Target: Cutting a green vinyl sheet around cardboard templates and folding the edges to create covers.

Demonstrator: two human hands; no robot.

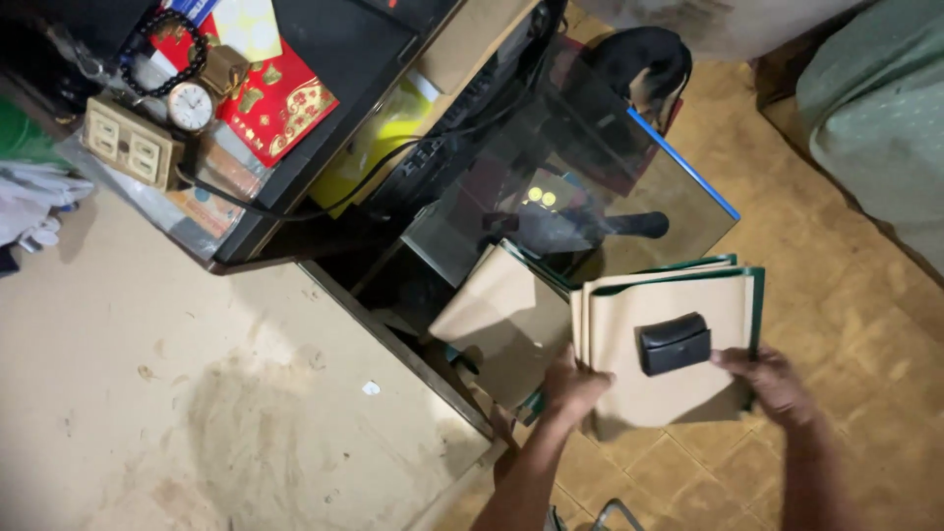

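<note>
My left hand (pixel 573 385) grips the left edge of a stack of tan flat pieces with green edges (pixel 669 393), held over the floor. At the stack's right side my right hand (pixel 772 382) holds it too, fingers by its lower right edge. A small black pouch-like object (pixel 675 343) lies on top of the stack between my hands. Another tan piece (pixel 497 320) leans just left of the stack, partly behind my left hand.
A worn tan tabletop (pixel 197 393) fills the lower left. A glass pane with a blue edge (pixel 629 187) stands behind the stack. On the upper left sit a small clock (pixel 190 105), a beige socket block (pixel 128 145), red paper (pixel 275 103). Brown tiled floor (pixel 846 265).
</note>
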